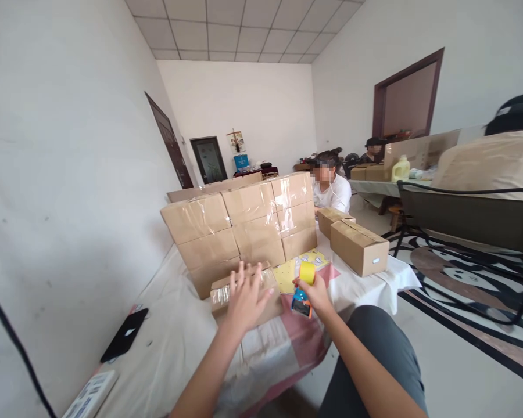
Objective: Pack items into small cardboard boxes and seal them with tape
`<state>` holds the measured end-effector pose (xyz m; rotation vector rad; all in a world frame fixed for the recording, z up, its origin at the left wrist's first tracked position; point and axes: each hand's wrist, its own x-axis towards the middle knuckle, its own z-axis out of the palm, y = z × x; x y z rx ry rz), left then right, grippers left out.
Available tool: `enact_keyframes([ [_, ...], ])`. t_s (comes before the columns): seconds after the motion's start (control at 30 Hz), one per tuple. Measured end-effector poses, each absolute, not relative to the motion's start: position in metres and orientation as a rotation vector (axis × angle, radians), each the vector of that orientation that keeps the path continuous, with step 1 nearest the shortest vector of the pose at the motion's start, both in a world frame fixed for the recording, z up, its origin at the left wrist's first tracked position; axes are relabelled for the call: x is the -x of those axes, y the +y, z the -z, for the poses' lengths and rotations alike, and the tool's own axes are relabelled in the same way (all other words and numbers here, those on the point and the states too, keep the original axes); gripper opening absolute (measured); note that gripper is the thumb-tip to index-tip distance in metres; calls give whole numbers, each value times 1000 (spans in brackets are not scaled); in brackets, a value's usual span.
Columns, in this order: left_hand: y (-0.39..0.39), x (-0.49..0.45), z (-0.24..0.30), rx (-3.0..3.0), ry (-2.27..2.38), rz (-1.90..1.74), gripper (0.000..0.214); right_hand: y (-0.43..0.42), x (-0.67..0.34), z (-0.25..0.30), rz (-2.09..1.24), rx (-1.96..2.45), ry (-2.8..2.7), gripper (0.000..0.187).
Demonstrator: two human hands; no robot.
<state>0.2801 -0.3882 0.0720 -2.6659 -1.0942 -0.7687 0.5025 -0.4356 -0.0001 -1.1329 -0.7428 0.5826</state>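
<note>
The left hand (246,299), spread wide and grasping nothing, was over a brown box (271,299) on the cloth-covered desk (165,337), while the right hand (314,291) was curled around a tape dispenser (301,304) with a yellow roll (307,271), to the right of that box. Behind stood a stack of taped boxes (255,229), with two more boxes (353,247) to its right and a person in white (340,194) beyond.

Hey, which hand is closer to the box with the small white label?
Right. The right hand is left of the labelled box, nearer the viewer; the left hand is farther left, over another box.
</note>
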Motion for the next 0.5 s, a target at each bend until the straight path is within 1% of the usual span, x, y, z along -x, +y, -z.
enact_keyframes([
  [0.07, -410, -308, -68, 2735, -1031, 888, 42, -441, -503, -10, -571, 1122, -771, 35],
  [0.13, -427, -335, -58, 2841, -1093, 1022, 34, -446, -503, -17, -542, 1111, -825, 38],
  [0.23, -438, -370, -40, 3038, -1324, 1389, 20, -448, -507, -17, -479, 1064, -892, 39],
  [0.3, -437, -385, -33, 3125, -1423, 1557, 21, -448, -513, -11, -424, 1051, -885, 44],
  [0.4, -434, -399, -34, 3159, -1484, 1729, 34, -445, -522, -2, -321, 1115, -793, 55],
  [0.5, -440, -405, -42, 3230, -1476, 1855, 37, -443, -528, 3, -326, 1114, -759, 62],
])
